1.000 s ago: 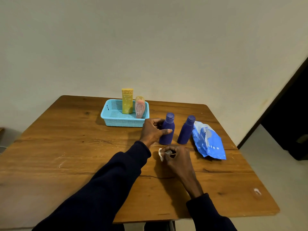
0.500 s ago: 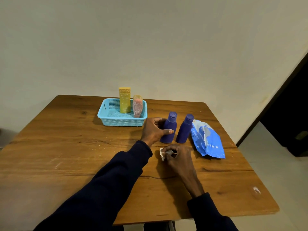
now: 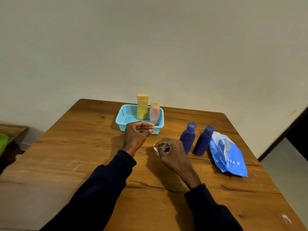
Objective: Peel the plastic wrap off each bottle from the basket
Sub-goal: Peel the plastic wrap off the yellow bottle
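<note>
Nearest, the right hand [image 3: 173,154] sits low over the wooden table [image 3: 66,155] and still pinches a crumpled scrap of plastic wrap [image 3: 157,148]. The left hand [image 3: 136,135] has let go of the 2 purple bottles [image 3: 188,139] and now hovers empty, fingers loosely curled, at the front rim of the blue basket [image 3: 123,120]. Both purple bottles, standing beside a blue pouch [image 3: 228,157], look finished, so the wrapped pink bottle [image 3: 154,114] or yellow bottle [image 3: 142,107] in the basket probably comes next; behind is a plain pale wall.
</note>
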